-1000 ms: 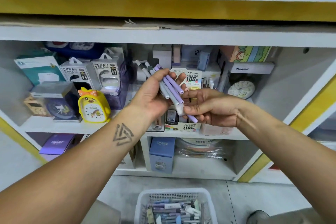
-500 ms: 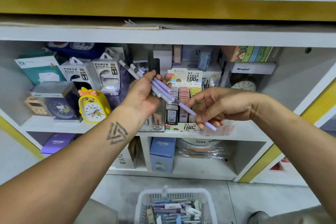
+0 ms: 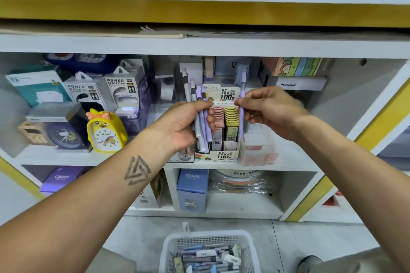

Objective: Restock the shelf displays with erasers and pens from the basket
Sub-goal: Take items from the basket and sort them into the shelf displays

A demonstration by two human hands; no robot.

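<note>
My left hand (image 3: 184, 124) grips a bundle of several purple and grey pens (image 3: 202, 117), held upright in front of the middle shelf. My right hand (image 3: 269, 109) pinches a single purple pen (image 3: 241, 115), upright, its lower end just above a clear pink-tinted display box (image 3: 258, 149) on the shelf. A white plastic basket (image 3: 208, 239) sits on the floor below, holding more pens and erasers (image 3: 208, 258).
A pencil-lead display box (image 3: 224, 139) stands between my hands on the shelf. Left of it are a yellow duck clock (image 3: 105, 132), power bank packs (image 3: 124, 93) and boxed clocks. Blue and purple boxes fill the lower shelf (image 3: 244, 204). A shoe (image 3: 309, 261) shows at bottom right.
My right hand drew one purple pen out of the bundle and turned it upright over the clear box on the right. My left hand turned the bundle from slanted to upright.
</note>
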